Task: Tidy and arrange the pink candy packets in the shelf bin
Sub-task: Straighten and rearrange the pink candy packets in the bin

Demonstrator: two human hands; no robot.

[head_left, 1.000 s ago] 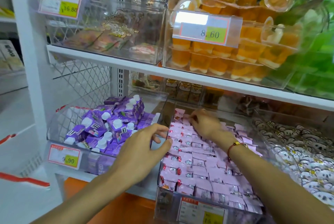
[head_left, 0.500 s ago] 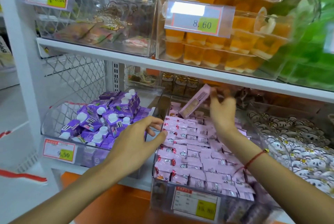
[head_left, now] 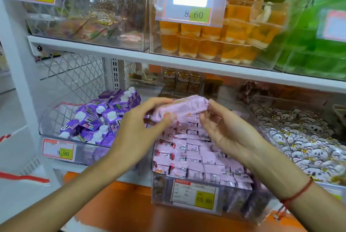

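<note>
Head view: pink packet (head_left: 180, 108) held up between both hands, above the clear bin (head_left: 187, 192). Left hand (head_left: 139, 128) pinching its left end, fingers curled around. Right hand (head_left: 222, 128) pinching its right end at the fingertips. Rows of pink packets (head_left: 194, 158) packed in the bin below. Purple cartons (head_left: 97, 121) in the bin just left.
</note>
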